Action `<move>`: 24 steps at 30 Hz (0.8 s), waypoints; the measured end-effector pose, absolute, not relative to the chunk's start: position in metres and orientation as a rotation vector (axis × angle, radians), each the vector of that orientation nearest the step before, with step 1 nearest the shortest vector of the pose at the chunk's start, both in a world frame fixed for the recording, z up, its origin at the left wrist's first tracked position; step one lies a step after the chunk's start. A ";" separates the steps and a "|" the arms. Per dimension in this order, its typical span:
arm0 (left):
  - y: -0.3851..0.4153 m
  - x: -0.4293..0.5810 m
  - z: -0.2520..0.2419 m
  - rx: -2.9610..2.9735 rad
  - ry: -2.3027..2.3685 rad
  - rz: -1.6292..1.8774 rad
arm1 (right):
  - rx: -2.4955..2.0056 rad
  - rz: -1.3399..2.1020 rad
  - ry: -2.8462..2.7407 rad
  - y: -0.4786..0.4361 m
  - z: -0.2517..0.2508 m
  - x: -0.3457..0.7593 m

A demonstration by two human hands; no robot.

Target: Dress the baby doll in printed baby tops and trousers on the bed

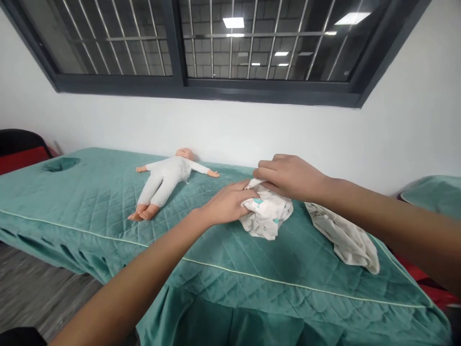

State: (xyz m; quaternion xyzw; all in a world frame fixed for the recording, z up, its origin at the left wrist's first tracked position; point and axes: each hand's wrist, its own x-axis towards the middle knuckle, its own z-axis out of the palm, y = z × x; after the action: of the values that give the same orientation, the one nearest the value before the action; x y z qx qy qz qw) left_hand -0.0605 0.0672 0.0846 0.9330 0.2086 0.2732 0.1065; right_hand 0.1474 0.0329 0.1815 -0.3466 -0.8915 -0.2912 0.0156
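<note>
My left hand point(232, 202) pinches a bunched white baby garment point(268, 216) with small teal prints from its left side. My right hand point(288, 177) grips the same garment at its top edge, fingers curled over the fabric. The garment is gathered up just over the bed, so its full shape is hidden. To the left, a baby doll point(165, 177) in a white body suit lies on its back, arms spread and feet bare. A second crumpled whitish cloth point(345, 235) with a printed part lies right of the hands, partly covered by my right forearm.
A green quilted cover point(230, 274) with a pale piping edge drapes the bed, which has a face hole point(62, 164) at its left end. The white wall and a barred window point(216, 48) are behind. A black and red chair point(23, 151) stands at far left.
</note>
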 end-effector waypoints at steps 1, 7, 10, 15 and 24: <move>0.066 -0.063 0.088 2.764 0.620 0.830 | -1.107 -0.893 -2.777 0.027 0.187 0.152; 0.060 -0.081 0.111 3.019 0.872 0.910 | -1.552 -0.578 -2.609 0.005 0.214 0.180; 0.056 -0.082 0.118 3.099 0.978 0.950 | -1.693 -0.443 -2.533 0.000 0.218 0.183; 0.049 -0.086 0.116 3.119 1.173 1.059 | -1.836 -0.107 -2.540 -0.003 0.206 0.184; 0.041 -0.082 0.116 2.908 1.728 1.131 | -1.810 0.557 -2.333 -0.003 0.155 0.176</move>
State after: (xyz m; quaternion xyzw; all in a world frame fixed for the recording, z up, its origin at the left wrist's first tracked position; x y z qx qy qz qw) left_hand -0.0821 0.0411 0.1163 0.7969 0.4737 0.3100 -0.2109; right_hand 0.1760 -0.0031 0.1545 -0.6008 -0.7747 0.1850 0.0682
